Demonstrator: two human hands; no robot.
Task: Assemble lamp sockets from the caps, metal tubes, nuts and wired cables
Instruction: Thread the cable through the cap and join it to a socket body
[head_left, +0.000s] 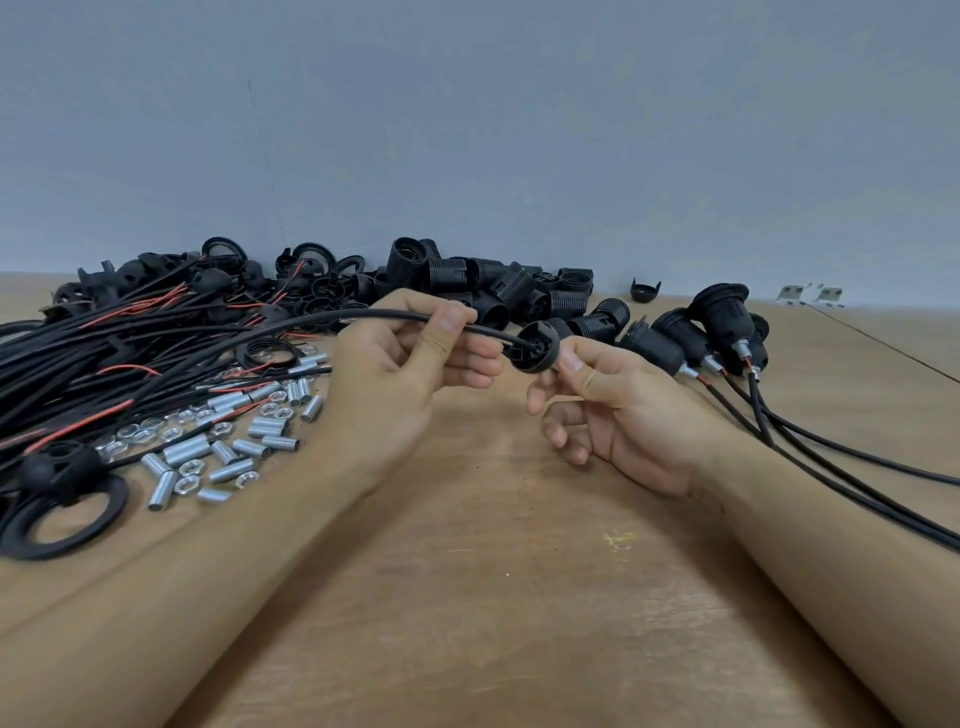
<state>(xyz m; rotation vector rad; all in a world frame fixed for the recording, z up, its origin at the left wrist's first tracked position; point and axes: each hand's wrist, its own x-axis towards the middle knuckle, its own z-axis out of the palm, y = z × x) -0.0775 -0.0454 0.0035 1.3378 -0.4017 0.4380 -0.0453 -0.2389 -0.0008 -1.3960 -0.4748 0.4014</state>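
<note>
A: Forearms come in from the near edge over the wooden table (467, 597). What's the left hand (395, 374) doing?

B: Pinching a black cable (374, 315) between thumb and curled fingers, held above the table at centre. The cable runs left toward the wire pile.

A: Right hand (618, 410)?

B: Thumb and forefinger hold a black cap (535, 347), other fingers loosely curled below. The cable end meets the cap at its open side; can't tell how far in it goes.

A: Parts stock?

B: Far left, a heap of wired cables (104, 353) with red leads, mixed with black rings. Near left of the left wrist, metal tubes (228, 441) and nuts (140, 431) scattered on the table, some touching. One big black ring (57, 519) at the near left edge.

A: Middle back?

B: Pile of threaded socket bodies (493, 280) against the grey wall, just beyond the hands.

A: Right side?

B: Finished sockets (711, 332) lying grouped, their cables trailing toward the near right, passing under the right forearm. One loose cap (645, 289) alone by the wall, apart from the piles.
</note>
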